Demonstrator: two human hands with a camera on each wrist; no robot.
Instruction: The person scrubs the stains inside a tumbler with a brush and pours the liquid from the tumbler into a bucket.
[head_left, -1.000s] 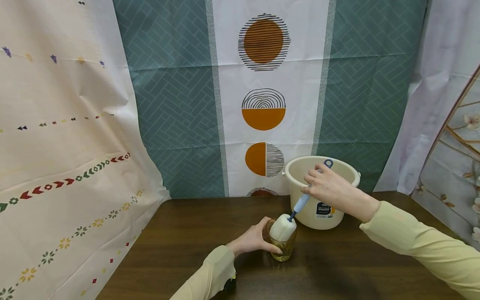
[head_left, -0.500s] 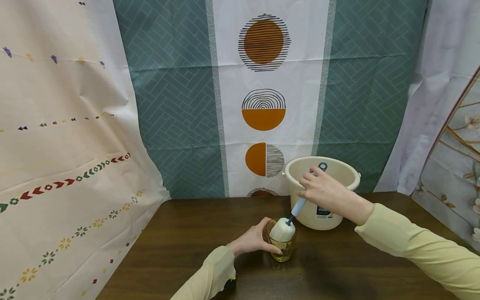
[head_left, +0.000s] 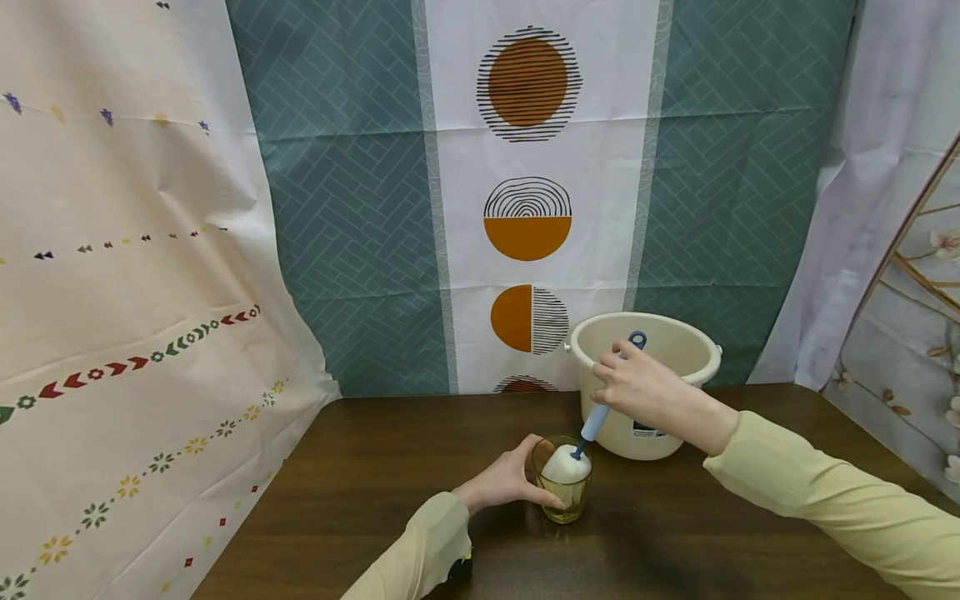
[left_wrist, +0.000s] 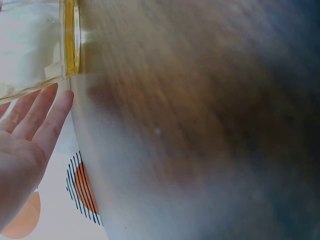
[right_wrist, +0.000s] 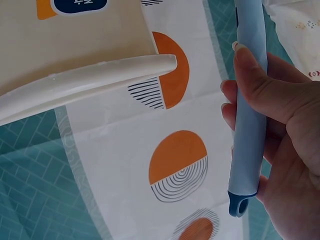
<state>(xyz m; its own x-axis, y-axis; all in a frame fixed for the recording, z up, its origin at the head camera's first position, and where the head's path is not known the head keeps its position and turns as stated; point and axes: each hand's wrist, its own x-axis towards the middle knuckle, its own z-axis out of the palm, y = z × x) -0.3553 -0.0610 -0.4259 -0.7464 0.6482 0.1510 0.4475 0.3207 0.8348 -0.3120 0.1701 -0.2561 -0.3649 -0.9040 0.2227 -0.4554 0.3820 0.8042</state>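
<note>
An amber glass (head_left: 567,504) stands on the brown table, and my left hand (head_left: 512,479) grips its side, thumb toward the front. The fingers (left_wrist: 55,112) lie along the glass in the left wrist view. My right hand (head_left: 651,392) holds a blue-handled sponge brush (head_left: 595,422). In the right wrist view the fingers and thumb wrap around the light blue handle (right_wrist: 249,130), its dark blue hanging loop at the end. The white sponge head (head_left: 567,465) sits inside the glass, its top near the rim, with the handle slanting up to the right.
A cream bucket (head_left: 611,433) with a label stands behind the glass, partly hidden by the right hand. A small black object (head_left: 461,570) shows beside the left sleeve. Patterned cloths (head_left: 352,208) hang behind and at the sides of the table.
The right hand has moved down and left with the brush, and the sponge head has sunk deeper into the glass. The left hand and the glass have stayed in place.
</note>
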